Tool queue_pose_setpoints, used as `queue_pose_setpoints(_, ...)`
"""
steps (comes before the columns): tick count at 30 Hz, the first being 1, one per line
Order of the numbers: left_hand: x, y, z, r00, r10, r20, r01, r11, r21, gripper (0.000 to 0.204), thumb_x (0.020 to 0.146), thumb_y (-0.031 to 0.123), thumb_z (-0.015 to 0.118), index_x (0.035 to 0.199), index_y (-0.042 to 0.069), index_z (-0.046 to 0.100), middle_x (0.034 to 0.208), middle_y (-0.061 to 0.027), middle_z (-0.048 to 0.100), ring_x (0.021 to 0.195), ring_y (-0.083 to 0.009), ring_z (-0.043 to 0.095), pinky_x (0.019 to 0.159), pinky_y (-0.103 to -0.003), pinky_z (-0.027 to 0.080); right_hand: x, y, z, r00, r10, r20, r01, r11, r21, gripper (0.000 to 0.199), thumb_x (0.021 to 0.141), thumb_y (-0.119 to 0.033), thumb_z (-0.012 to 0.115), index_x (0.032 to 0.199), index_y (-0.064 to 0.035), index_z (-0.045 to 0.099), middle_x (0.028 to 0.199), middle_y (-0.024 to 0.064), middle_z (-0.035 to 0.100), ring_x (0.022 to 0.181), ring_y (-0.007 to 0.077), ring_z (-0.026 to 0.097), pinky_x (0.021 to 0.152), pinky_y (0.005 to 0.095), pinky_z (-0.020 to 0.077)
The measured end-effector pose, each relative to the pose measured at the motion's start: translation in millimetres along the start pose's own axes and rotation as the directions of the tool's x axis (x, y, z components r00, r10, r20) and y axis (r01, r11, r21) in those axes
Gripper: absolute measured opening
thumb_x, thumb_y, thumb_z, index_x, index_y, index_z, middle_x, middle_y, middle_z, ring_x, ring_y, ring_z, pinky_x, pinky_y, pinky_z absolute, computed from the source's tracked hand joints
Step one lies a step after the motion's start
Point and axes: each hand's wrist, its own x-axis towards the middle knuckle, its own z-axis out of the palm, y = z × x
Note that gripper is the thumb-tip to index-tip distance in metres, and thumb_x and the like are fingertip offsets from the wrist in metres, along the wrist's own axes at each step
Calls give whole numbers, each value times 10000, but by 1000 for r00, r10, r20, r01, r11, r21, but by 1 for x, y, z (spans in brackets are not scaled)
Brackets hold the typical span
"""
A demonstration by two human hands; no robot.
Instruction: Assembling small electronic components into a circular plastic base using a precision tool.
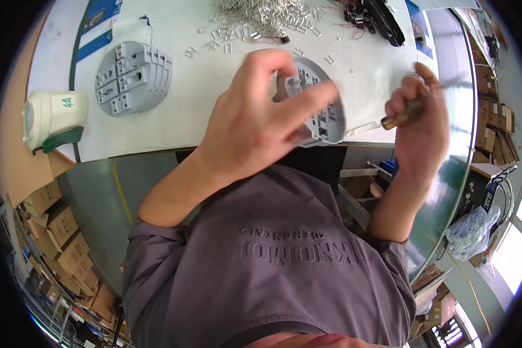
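Note:
A round grey plastic housing (332, 119) with slots and small compartments lies near the table's front edge. My left hand (255, 113) is over its left side, blurred by motion, thumb and forefinger spread apart. Part of the housing is hidden behind that hand. To the right, my right hand (417, 110) is closed around a screwdriver (412, 114) with a brownish handle, raised off the housing. Its shaft is smeared and points away to the right. Beyond the housing lies a loose heap of U-shaped metal clips (267, 20), several scattered around it.
A stack of similar grey housings (134, 81) stands on the table (197, 104) at the left. Beside it is a white container (55, 116) with a green handle. Black parts with thin wires (380, 23) lie at the far right. Cardboard boxes (69, 232) are piled at lower left.

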Motion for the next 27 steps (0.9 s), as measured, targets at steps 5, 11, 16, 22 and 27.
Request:
queue_pose_setpoints(5, -11, -7, -11, 995, -45, 91, 57, 989, -139, 811, 678, 201, 941, 1402, 103, 588, 1552, -102, 475, 1296, -328, 560, 962, -414, 552, -5, 15, -16, 987, 62, 150, 3, 917, -399, 330, 1096, -73, 507, 1377, 40, 636, 766, 33, 613, 618, 138, 497, 611, 264, 419)
queue_pose_setpoints(11, 11, 7, -14, 981, -181, 72, 191, 967, -170, 913, 604, 162, 984, 1439, 88, 621, 1567, -188, 508, 1300, -291, 595, 1001, -366, 553, 5, 6, -34, 826, -16, 563, 425, 673, -605, 418, 1024, 25, 570, 1434, 38, 649, 818, 58, 663, 642, 138, 544, 597, 284, 401)
queue_pose_setpoints(16, 13, 4, -3, 937, -312, 157, 349, 860, -371, 963, 572, 191, 1004, 1452, 73, 632, 1405, -134, 656, 1087, -234, 664, 883, -326, 551, 8, -17, -23, 683, 233, 693, 547, 466, -696, 451, 953, 67, 618, 1386, -16, 712, 811, 72, 676, 651, 165, 574, 579, 319, 396)
queue_pose_setpoints(22, 13, -10, 3, 946, -275, 171, 321, 859, -398, 1039, 546, 186, 1004, 1502, 74, 611, 1214, -77, 744, 883, -191, 643, 783, -298, 515, 13, -6, -18, 614, 221, 758, 635, 431, -641, 483, 910, 57, 650, 1370, -60, 738, 738, 89, 654, 598, 197, 560, 559, 338, 399)
queue_pose_setpoints(27, 10, -8, 8, 948, -296, 116, 317, 841, -440, 1063, 535, 185, 1000, 1518, 85, 609, 1154, -62, 751, 833, -170, 609, 748, -286, 495, 15, -3, -11, 559, 261, 787, 684, 392, -615, 494, 907, 70, 633, 1372, -60, 740, 656, 90, 606, 528, 221, 523, 549, 359, 402)
